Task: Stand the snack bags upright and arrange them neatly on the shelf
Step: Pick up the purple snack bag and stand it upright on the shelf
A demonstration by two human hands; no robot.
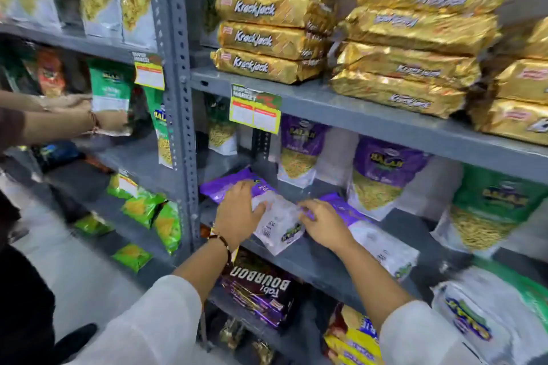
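Head view puts the flat purple snack bag face-down on the middle shelf, its long axis running from back-left to front-right, white bottom end overhanging the front edge toward me. My left hand lies open on its left side and my right hand pinches its right edge, both about equally near. A second fallen bag lies just beside on the right, while upright purple bags stand behind, leaving open shelf between for tipping it up.

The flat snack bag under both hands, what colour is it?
Purple at the top, white at the bottom, seen from the head camera.
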